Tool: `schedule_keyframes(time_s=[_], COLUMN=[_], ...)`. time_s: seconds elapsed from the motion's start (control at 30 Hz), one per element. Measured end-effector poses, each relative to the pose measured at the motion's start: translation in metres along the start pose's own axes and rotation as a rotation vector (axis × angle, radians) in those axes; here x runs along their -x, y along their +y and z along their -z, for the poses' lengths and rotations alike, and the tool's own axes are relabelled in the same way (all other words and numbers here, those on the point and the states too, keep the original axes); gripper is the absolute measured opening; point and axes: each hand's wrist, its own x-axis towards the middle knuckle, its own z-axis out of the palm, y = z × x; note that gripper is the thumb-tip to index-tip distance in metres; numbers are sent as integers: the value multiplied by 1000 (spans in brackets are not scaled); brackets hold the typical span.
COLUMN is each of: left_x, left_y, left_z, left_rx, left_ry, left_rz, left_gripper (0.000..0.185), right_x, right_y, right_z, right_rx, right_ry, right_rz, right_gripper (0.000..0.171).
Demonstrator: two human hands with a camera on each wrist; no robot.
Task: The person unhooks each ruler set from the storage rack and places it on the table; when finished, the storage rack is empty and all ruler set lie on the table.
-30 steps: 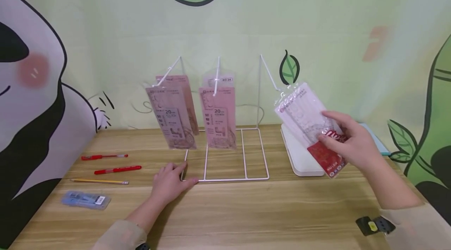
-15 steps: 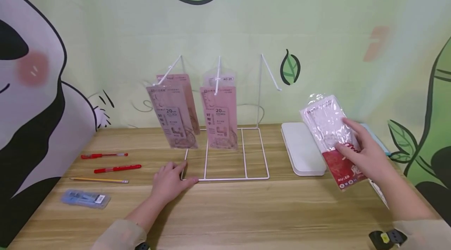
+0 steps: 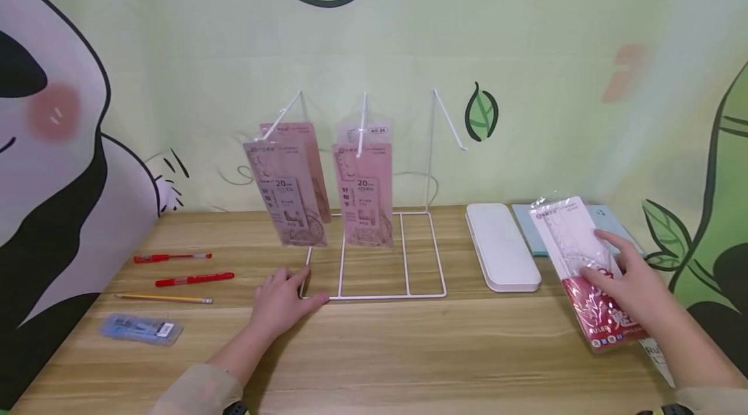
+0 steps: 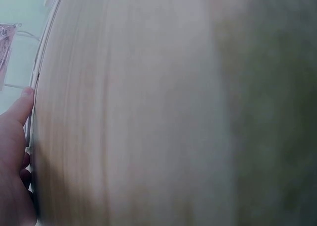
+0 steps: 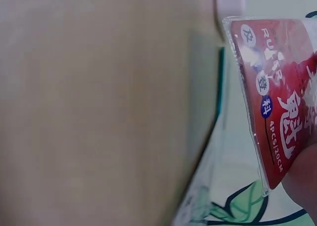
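My right hand [image 3: 634, 288] holds a flat plastic packet [image 3: 569, 233] by its right edge, thumb in front. The packet is white above and red below; in the right wrist view its red part [image 5: 267, 102] reads "RULER" and "4PCS/20CM", so it is a ruler set. It is tilted, over the table's right side. My left hand [image 3: 280, 304] grips the front left corner of a white wire display rack [image 3: 374, 298], thumb along the front bar. Pink ruler-set packets [image 3: 365, 201] hang from the rack's middle hook, others [image 3: 286, 194] from its left hook. The right hook [image 3: 450, 119] is bare.
A white case [image 3: 504, 247] lies right of the rack, beside a light blue flat item [image 3: 528, 226]. Partly under my right forearm is another printed packet [image 3: 657, 360]. Two red pens [image 3: 195, 280], a pencil [image 3: 166, 299] and a blue plastic box [image 3: 142, 329] lie at left.
My right hand has carried the ruler set away from the rack's right hook, down and to the right. My left hand has stayed at the rack's corner.
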Motion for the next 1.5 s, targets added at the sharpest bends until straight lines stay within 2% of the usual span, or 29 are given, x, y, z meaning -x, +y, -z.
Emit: schedule_keyframes(time_s=[0.1, 0.33, 0.77, 0.97, 1.37, 1.5], left_x=[-1, 0, -1, -1, -1, 0], left_y=[0, -1, -1, 1, 2, 1], left_z=[-1, -5, -4, -1, -1, -1], left_rx=[1, -7, -10, -7, -13, -15], left_ry=[-1, -16, -6, -6, -13, -22], left_rz=[2, 11, 11, 5, 10, 14], left_gripper=[81, 84, 84, 83, 84, 85], right_x=[1, 3, 8, 11, 16, 16], right_y=[7, 21, 36, 39, 37, 36], right_z=[-2, -6, -11, -14, -15, -17], right_rx=[29, 59, 137, 148, 166, 169], right_ry=[-25, -53, -134, -166, -166, -218], right_rz=[-22, 6, -25, -38, -26, -59], right_gripper=[89, 86, 90, 90, 87, 92])
